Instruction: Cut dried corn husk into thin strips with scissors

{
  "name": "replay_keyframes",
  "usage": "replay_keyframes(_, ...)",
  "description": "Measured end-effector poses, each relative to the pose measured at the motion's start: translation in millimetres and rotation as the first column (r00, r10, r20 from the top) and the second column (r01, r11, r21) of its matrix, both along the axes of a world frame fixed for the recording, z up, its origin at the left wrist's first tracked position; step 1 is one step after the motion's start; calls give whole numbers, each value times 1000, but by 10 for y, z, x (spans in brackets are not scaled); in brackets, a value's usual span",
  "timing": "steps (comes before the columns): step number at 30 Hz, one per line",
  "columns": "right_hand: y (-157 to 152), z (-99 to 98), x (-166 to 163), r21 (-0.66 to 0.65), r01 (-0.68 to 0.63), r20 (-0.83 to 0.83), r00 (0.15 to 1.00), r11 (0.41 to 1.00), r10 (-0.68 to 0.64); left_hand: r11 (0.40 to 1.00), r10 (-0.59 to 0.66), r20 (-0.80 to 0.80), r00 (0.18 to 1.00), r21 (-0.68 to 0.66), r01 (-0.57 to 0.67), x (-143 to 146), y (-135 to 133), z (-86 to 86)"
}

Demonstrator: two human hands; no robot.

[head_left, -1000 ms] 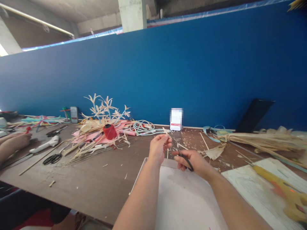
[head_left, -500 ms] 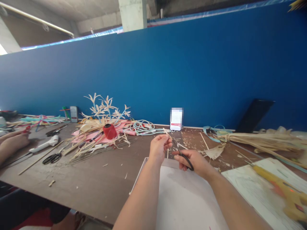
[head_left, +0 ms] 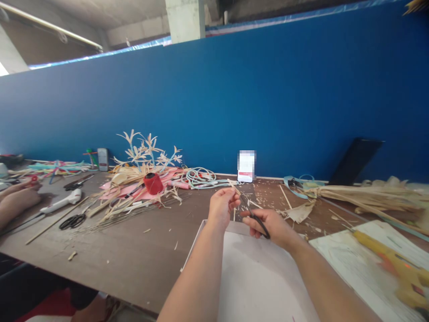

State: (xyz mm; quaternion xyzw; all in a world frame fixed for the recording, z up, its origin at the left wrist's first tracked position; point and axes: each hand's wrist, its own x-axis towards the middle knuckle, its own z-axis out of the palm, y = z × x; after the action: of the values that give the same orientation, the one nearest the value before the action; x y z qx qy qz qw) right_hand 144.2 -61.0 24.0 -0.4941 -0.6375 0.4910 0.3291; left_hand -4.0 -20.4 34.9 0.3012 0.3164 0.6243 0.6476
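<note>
My left hand (head_left: 221, 205) is closed in a pinch around a thin pale strip (head_left: 230, 183), whose tip sticks up past the fingers. Black-handled scissors (head_left: 260, 224) are gripped in my right hand (head_left: 268, 223), their blades pointing up and left to the fingers of my left hand. Whether the blades touch the strip I cannot tell. Both hands are over the far edge of a white box or tray (head_left: 258, 277). Small pale shavings (head_left: 268, 197) lie scattered on the brown table behind my hands.
Dried-husk flowers (head_left: 149, 150), a red thread spool (head_left: 153, 183) and coiled pale-blue cord (head_left: 201, 178) lie left. A phone (head_left: 246, 167) leans on the blue partition. A yellow glue gun (head_left: 392, 264) rests right on papers. Another person's hand (head_left: 20, 199) is far left, near other scissors (head_left: 73, 220).
My hands, the strip and the scissors hold nearly the same position. At the far left, the other person's hand has shifted slightly.
</note>
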Motion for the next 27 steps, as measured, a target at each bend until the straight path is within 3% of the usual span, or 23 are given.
replay_keyframes(19,-18,89,-37,42,43,31,999,998,-45,1000,4,25,1000,3,-4,5,4,12)
replay_keyframes(22,20,54,-25,69,110,-16,994,992,-109,1000,-13,3,1000,16,12,-2,0,5)
replay_keyframes(27,75,39,54,80,364,-179,921,928,-346,998,-52,-74,996,35,55,-8,-12,9)
